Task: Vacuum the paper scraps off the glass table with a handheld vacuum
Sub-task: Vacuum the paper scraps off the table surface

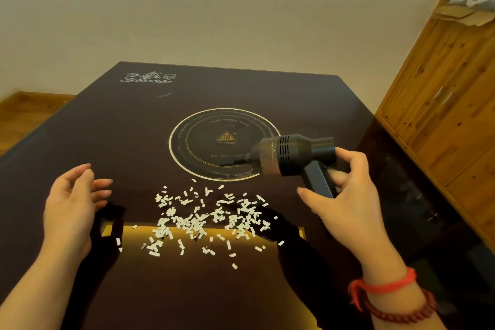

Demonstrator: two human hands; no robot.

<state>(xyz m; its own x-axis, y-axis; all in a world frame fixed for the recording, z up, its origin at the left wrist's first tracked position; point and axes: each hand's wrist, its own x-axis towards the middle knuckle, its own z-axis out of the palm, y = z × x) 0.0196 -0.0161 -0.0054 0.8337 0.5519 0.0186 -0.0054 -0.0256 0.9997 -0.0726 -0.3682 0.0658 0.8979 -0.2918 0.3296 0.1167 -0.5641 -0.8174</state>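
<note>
Gripping the handheld vacuum (pixel 292 154) by its handle, the right hand (pixel 345 195) aims its nozzle low toward the paper scraps (pixel 206 218) strewn mid-tabletop (pixel 80 128), while the left hand (pixel 71 203), fingers (pixel 101 182) relaxed and holding nothing, hovers clear beside them, seemingly to leave sweeping room.

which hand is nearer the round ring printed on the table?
Right. The right hand grips the handheld vacuum just off the round ring's right edge; the left hand hovers open, far to its left.
</note>
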